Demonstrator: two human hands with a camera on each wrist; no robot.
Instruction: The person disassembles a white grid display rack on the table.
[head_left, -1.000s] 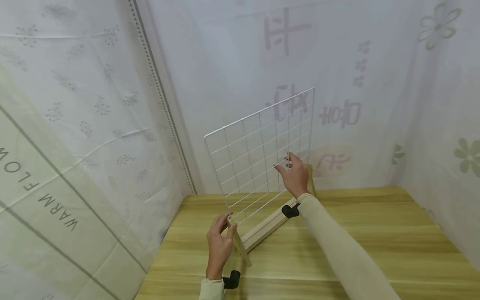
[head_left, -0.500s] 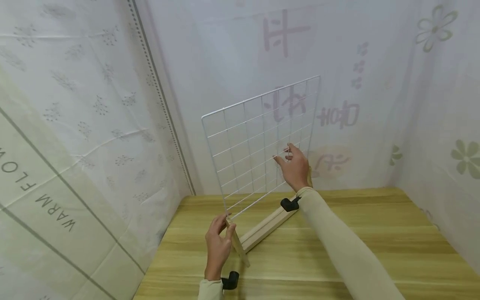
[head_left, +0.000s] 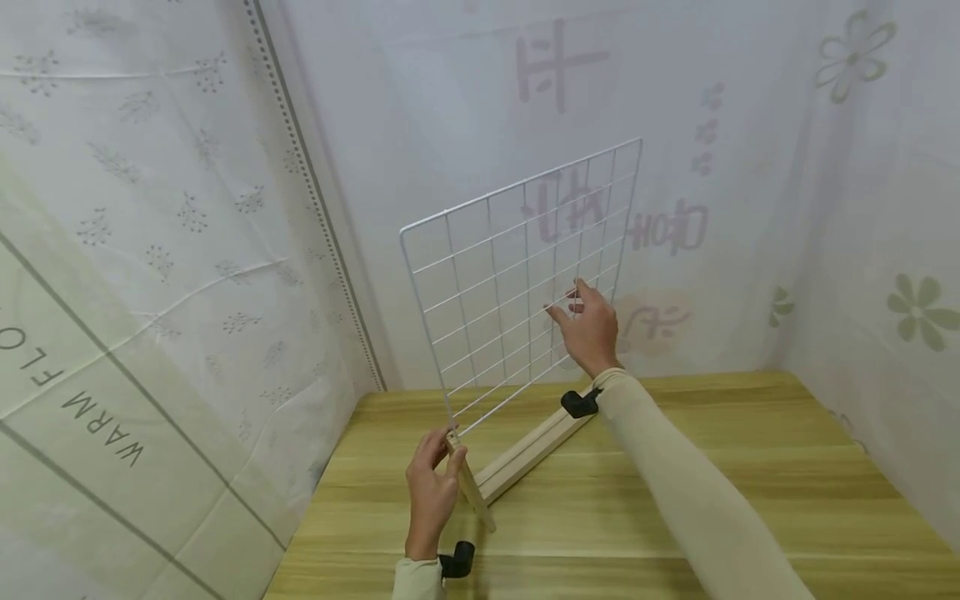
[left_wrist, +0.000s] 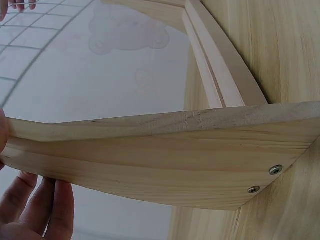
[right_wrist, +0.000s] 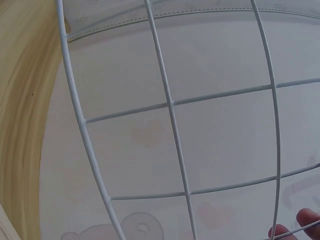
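A white wire grid panel stands up on a slant above a wooden stand, its lower left corner by the top of the stand's near side board. My left hand holds that board's upper end, fingers on one face and thumb on the other. In the left wrist view the board has two metal screws near its base. Farther back, my right hand holds the grid's wires low on the right, fingertips through the mesh. The stand's far side is hidden behind that hand and forearm.
A grooved wooden crossbar runs low between the stand's sides, above the wood-grain table. Patterned cloth hangs behind the table and along its left side. Both wrists carry small black mounts.
My right hand has risen and carried the grid upward, so its top edge is higher. My left hand keeps its hold on the side board, nearly still.
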